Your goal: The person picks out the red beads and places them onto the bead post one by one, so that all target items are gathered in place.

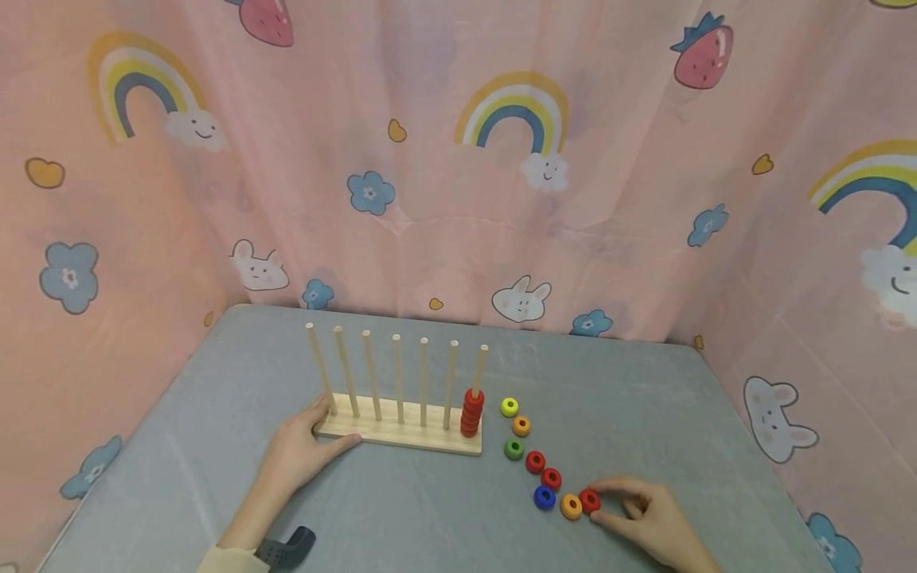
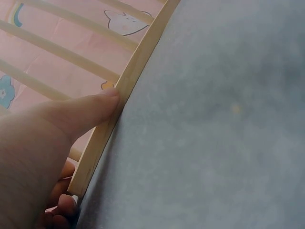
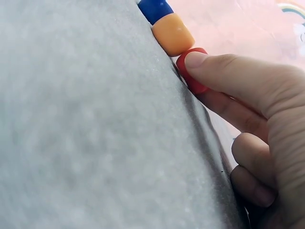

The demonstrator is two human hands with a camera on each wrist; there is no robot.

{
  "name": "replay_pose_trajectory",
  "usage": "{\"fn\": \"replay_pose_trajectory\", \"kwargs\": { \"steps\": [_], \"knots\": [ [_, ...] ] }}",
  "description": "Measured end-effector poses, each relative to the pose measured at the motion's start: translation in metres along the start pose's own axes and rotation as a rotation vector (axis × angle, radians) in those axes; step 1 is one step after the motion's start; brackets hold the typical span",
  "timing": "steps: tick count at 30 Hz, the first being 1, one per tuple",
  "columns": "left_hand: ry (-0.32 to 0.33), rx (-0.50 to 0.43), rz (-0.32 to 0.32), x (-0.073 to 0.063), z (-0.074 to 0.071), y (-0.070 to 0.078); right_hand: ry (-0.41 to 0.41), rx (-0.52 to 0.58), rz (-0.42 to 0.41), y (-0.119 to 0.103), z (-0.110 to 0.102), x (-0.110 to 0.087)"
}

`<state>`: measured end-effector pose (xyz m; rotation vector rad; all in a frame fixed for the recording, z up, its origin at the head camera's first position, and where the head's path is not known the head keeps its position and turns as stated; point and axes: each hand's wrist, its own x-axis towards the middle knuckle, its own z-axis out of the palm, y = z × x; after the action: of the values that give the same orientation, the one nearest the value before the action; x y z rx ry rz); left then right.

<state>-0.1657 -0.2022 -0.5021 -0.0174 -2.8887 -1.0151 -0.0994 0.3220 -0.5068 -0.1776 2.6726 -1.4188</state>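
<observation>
My left hand (image 1: 299, 450) grips the left end of a wooden peg rack (image 1: 415, 434). In the left wrist view its thumb lies along the front edge of the base (image 2: 138, 67), and the other fingers curl around the end. Several upright pegs stand on the rack, and the rightmost carries a stack of red beads (image 1: 471, 414). At the lower right, my right hand (image 1: 648, 513) pinches a red bead (image 1: 590, 500) between thumb and forefinger. That bead rests on the table against an orange bead (image 1: 571, 507); a blue bead (image 3: 155, 9) is just beyond.
Loose beads trail between the rack and my right hand: yellow (image 1: 509, 407), orange (image 1: 521, 426), green (image 1: 513, 449), and two red, one of them (image 1: 535, 462) beside the green. The grey tabletop (image 1: 401, 509) ends at a pink patterned curtain (image 1: 430, 255) behind and at both sides.
</observation>
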Motion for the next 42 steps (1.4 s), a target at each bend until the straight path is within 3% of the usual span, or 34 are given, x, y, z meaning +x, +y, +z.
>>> {"fn": "replay_pose_trajectory", "kwargs": {
  "steps": [13, 20, 26, 35, 42],
  "knots": [
    [-0.012, 0.001, -0.015, -0.001, -0.002, 0.000, 0.044, 0.043, 0.068, -0.005, 0.000, 0.000],
    [-0.007, 0.007, -0.011, -0.002, -0.002, 0.000, 0.086, -0.004, 0.111, -0.012, -0.003, 0.002],
    [-0.011, 0.009, -0.015, 0.000, -0.001, -0.001, 0.096, -0.055, 0.065, -0.020, -0.011, 0.006],
    [-0.006, 0.007, -0.007, 0.000, -0.001, -0.001, 0.140, -0.105, -0.099, -0.032, -0.021, 0.018],
    [0.003, 0.012, -0.005, 0.000, -0.001, -0.001, 0.189, -0.158, -0.116, -0.046, -0.025, 0.030]
  ]
}}
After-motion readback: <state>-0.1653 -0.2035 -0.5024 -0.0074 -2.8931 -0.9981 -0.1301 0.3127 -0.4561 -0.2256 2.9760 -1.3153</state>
